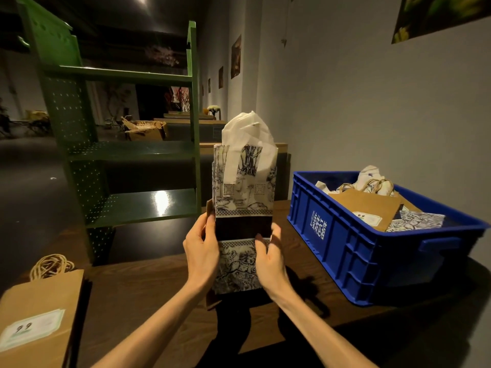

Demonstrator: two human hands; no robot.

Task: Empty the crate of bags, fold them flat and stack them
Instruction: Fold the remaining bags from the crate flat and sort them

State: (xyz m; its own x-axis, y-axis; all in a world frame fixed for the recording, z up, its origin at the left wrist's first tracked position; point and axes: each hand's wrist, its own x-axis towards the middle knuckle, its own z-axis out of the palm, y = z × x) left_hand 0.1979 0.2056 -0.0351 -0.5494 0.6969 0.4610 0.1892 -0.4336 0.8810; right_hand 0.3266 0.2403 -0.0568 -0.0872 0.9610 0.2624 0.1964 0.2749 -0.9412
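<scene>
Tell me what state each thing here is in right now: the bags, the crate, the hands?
Patterned bag: held up off the table, partly folded, white handles up.
Left hand: grips the bag's left edge.
Right hand: pinches its right edge.
Blue crate: on the table, bags still inside.
Brown bag: lying flat at the near left.
Green shelf: shelves bare.

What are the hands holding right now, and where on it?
Both hold the patterned bag, upright above the table. The left hand grips its left edge and the right hand its right edge, at the bag's lower part.
</scene>
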